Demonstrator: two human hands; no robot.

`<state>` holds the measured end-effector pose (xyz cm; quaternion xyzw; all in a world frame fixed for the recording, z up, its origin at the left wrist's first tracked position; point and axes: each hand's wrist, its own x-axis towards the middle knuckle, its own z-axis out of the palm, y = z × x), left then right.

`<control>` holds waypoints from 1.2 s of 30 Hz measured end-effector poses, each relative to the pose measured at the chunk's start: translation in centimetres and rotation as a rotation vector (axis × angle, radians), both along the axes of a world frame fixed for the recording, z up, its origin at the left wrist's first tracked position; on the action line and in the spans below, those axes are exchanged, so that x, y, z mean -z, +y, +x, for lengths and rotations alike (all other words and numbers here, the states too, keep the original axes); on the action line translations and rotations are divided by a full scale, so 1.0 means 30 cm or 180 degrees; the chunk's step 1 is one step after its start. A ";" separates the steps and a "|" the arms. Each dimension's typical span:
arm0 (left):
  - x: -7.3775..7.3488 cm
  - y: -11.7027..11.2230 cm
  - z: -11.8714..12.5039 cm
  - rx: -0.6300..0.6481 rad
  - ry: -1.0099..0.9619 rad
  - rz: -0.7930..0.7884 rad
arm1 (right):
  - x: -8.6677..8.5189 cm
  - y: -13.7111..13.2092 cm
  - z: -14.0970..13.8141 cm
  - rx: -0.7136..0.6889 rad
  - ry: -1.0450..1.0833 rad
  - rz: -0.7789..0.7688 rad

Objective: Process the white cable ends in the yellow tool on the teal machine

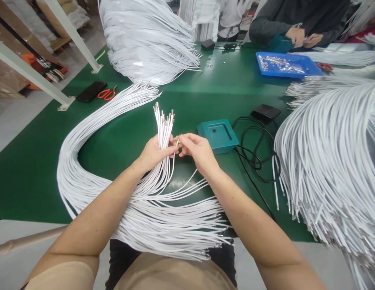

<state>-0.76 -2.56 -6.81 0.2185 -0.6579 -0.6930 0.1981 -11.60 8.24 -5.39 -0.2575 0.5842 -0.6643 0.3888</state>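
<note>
The left hand (155, 151) is closed around a bunch of thin white cables with metal tips (163, 125), which stands almost upright above the fist, at the middle of the green table mat (205, 92). The right hand (195, 149) meets the left one at its 3 o'clock side; its thumb and forefinger are pinched narrowly on a small part at the end of one single white cable (177, 141), which is too small to tell exactly. Below the hands, toward 6 o'clock, the same cables fall down and spread into a wide fan of white cable ends (175, 225) over the table edge and the person's lap.

At 3 o'clock, just beside the right hand, sits a square teal plastic box with a shallow recess (218, 135). A black cord (254, 161) lies in loops beside it, and a small black pedal-like block (265, 112) is at 2 o'clock. At 9 o'clock a long curved band of white cables (72, 161) sweeps to a big heap of white cables (145, 44) at 12 o'clock. At 10 o'clock lie orange-handled scissors (107, 94) and a black phone (91, 91). At 3 to 4 o'clock is another large heap of white cables (329, 161). At 1 o'clock a blue tray with small metal parts (287, 64) stands before another person's hands (302, 37).
</note>
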 end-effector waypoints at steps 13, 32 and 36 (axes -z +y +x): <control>-0.006 -0.012 0.006 0.0303 0.0035 0.0831 | 0.033 0.014 0.011 0.0018 0.5223 0.0704; 0.076 -0.072 -0.012 -0.0330 -0.0582 -0.0159 | 0.005 -0.064 -0.151 -0.0710 0.5344 0.1254; 0.086 -0.073 -0.018 -0.0312 -0.0653 -0.0215 | 0.007 -0.069 -0.150 -0.0729 0.5261 0.1318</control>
